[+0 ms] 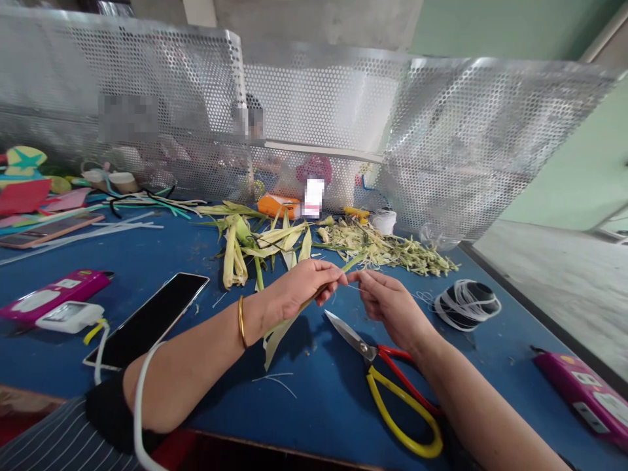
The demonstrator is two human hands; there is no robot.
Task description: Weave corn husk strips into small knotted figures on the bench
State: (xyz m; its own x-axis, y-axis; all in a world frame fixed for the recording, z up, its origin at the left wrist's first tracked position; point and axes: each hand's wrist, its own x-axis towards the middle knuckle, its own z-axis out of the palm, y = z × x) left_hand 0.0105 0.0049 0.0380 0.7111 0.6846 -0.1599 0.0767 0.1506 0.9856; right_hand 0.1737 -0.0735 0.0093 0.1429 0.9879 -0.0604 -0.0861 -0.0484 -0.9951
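Observation:
My left hand point(311, 284), with a gold bangle at its wrist, is closed around a bundle of long pale-green corn husk point(279, 339). One end of the husk sticks out past my fingertips and the other hangs below my palm. A thin white thread point(354, 287) runs between my two hands. My right hand point(385, 297) is closed, pinching this thread close to the left fingertips. Below my hands lie scissors point(366, 353) with one red and one yellow handle, the right forearm partly over them. A dark spool of white thread point(467, 305) stands to the right.
Corn husks point(245, 245) and shredded husk pieces point(377, 242) lie behind my hands. A black-screened phone point(157, 314) and a purple box point(59, 294) are on the left; another purple box point(586, 392) is at right. A perforated metal screen point(324, 98) borders the blue table point(226, 405).

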